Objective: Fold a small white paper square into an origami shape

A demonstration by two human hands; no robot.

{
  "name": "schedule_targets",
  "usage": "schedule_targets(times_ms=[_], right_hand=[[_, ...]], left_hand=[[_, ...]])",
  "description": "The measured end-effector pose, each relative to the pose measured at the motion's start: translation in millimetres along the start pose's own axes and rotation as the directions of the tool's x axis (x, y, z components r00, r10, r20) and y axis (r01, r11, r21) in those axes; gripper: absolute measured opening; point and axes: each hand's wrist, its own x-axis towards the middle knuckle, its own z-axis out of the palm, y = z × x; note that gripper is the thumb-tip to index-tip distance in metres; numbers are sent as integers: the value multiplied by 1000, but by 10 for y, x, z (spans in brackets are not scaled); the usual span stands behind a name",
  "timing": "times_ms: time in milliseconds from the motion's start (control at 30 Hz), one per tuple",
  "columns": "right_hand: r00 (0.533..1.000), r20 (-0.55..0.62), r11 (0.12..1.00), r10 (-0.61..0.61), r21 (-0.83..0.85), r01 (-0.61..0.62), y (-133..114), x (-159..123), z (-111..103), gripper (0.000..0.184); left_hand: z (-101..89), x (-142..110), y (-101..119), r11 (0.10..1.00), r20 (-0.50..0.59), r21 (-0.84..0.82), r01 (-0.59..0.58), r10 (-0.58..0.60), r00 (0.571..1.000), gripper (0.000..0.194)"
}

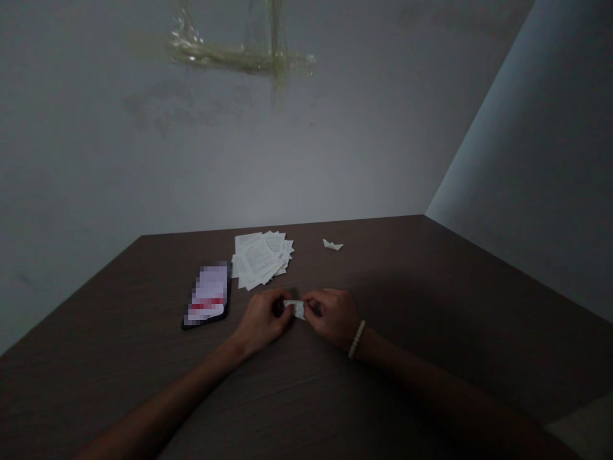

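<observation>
The left hand (266, 317) and right hand (336, 316), both nearly closed, pinch opposite sides of a small paper piece (299, 310) over the bench (249, 409), right of the phone (209, 292) and nearer than the paper pile (261, 257) and paper boat (332, 245).

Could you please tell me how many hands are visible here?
2: the left hand and the right hand, pinching one small paper piece between them, nearer the camera than the paper pile.

The slip (299, 310) and sheets (261, 257) were matt paper; the table (96, 338), dimly lit, was probably wood-grained laminate; the tape (230, 60) was glossy plastic.
</observation>
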Motion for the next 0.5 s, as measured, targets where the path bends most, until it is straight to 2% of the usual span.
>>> schedule_targets(times_ms=[200, 300, 500], right_hand=[[998, -4, 998, -58, 27, 58, -11, -10, 24, 10], [994, -26, 993, -110, 32, 111, -18, -18, 37, 11], [999, -22, 999, -50, 10, 50, -35, -3, 18, 12]], left_hand=[[-7, 18, 28, 998, 14, -4, 64, -64, 998, 19], [0, 21, 17, 999, 16, 11, 38, -38, 999, 19], [14, 10, -36, 998, -19, 60, 15, -14, 1000, 18]])
